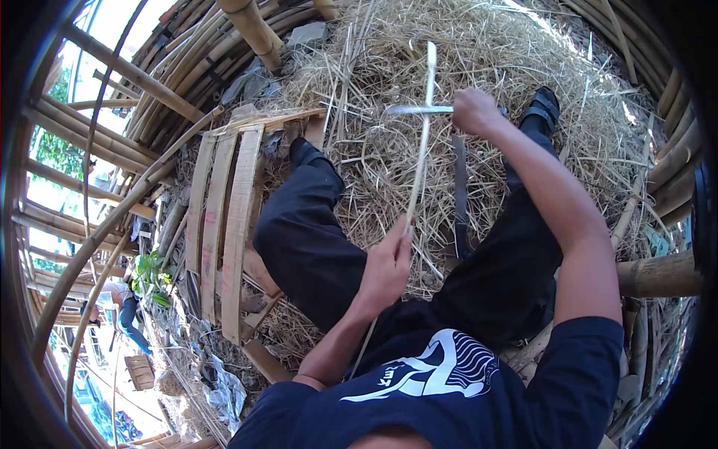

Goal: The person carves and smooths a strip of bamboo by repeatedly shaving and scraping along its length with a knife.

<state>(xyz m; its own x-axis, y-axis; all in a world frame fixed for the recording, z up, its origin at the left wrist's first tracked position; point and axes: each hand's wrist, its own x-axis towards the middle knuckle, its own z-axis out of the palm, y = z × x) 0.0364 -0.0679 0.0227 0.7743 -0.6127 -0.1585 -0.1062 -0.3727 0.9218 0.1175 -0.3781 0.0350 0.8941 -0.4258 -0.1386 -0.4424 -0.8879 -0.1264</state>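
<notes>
A long pale bamboo strip point(422, 152) runs up from my lap, with my left hand point(387, 268) closed around its lower part. My right hand point(476, 112) is wrapped round the handle of a knife, whose blade point(419, 109) points left and crosses the strip near its upper end. Whether blade and strip touch is hard to tell. Between my legs, a long dark flat blade or strip point(460, 194) lies on the heap of shavings point(374, 179).
A wooden slatted crate point(241, 232) stands left of my leg. Bamboo poles point(134, 78) frame the left side, and more are stacked at the right. Another person point(129, 318) is outside at the far left, near a leafy plant point(152, 278).
</notes>
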